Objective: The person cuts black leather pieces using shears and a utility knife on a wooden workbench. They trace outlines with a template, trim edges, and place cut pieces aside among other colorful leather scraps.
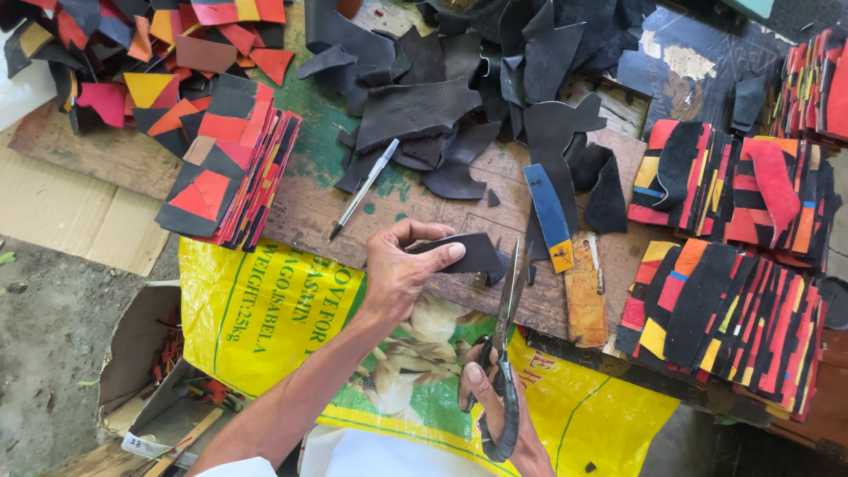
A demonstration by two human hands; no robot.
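My left hand (399, 268) pinches a small black leather piece (475, 252) between thumb and fingers, just above the front edge of a worn wooden board (309, 212). My right hand (495, 402) grips black-handled scissors (506, 349); their blades point up and meet the right edge of the black piece. A yellow printed sack (265, 309) lies across my lap under both hands.
Loose black leather scraps (424, 106) are piled at the board's far side, with a silver pen (364, 190) and a blue-and-yellow strip (549, 216). Stacks of red, black and yellow pieces stand left (230, 172) and right (724, 309). A cardboard box (150, 389) sits lower left.
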